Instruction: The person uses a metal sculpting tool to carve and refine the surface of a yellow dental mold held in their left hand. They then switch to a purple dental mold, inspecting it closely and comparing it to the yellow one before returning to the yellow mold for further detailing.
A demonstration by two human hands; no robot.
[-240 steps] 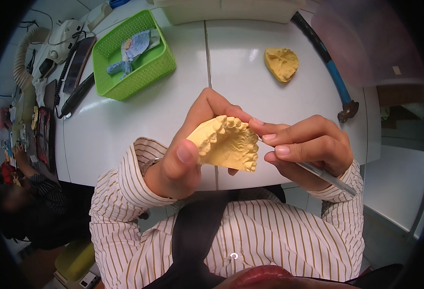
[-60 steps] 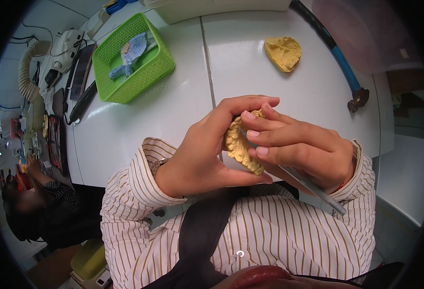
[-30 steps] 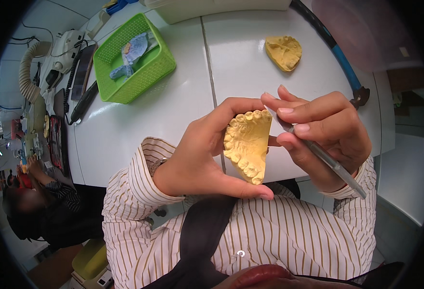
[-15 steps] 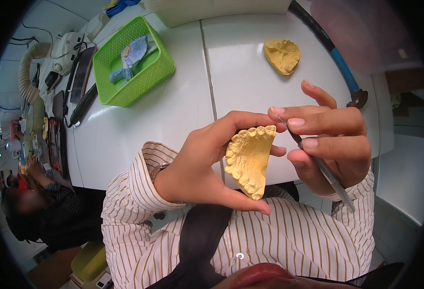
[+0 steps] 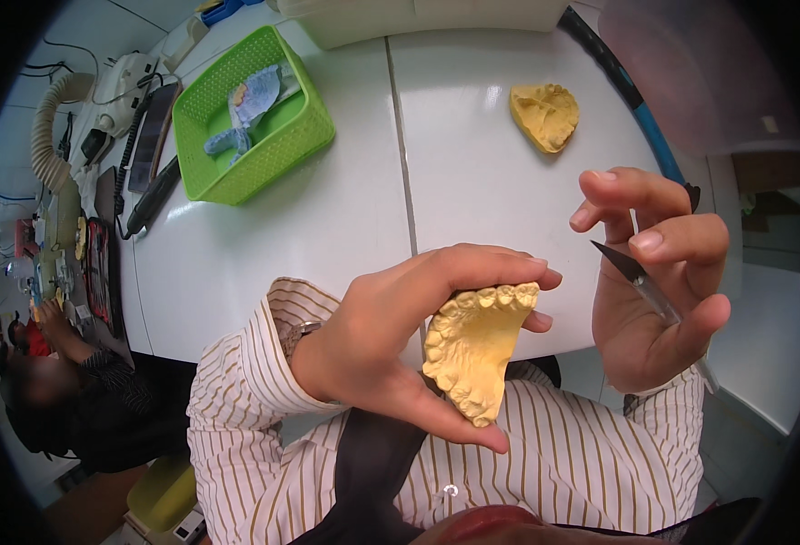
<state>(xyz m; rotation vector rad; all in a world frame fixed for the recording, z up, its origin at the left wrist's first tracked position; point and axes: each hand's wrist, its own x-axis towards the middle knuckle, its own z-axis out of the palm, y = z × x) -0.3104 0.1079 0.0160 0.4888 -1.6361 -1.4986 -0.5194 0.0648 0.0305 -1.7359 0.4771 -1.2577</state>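
My left hand [image 5: 382, 322] holds a yellow plaster dental model [image 5: 486, 350] over the table's near edge. The thumb presses its lower end and the fingers curl round its upper end. Its row of teeth and the palate face up. To the right, my right hand [image 5: 631, 313] is raised, apart from the model, with a small knife [image 5: 627, 266] lying loosely among its spread fingers. The dark pointed blade is directed up and left; a pale handle runs back past the thumb. Farther off on the table sits a second yellow dental model [image 5: 543, 118].
A green perforated basket [image 5: 316, 141] holds blue impression pieces [image 5: 256, 95]. A black-and-blue handled tool [image 5: 631, 100] lies at the far right. Phone [image 5: 153, 132], black handpiece [image 5: 152, 202] and beige hose [image 5: 45, 141] are at the left, where another person [image 5: 91, 381] works.
My right hand has moved right, away from the model, and its fingers have spread, with the knife shifted in its hold. My left hand and the model sit slightly lower in the picture.
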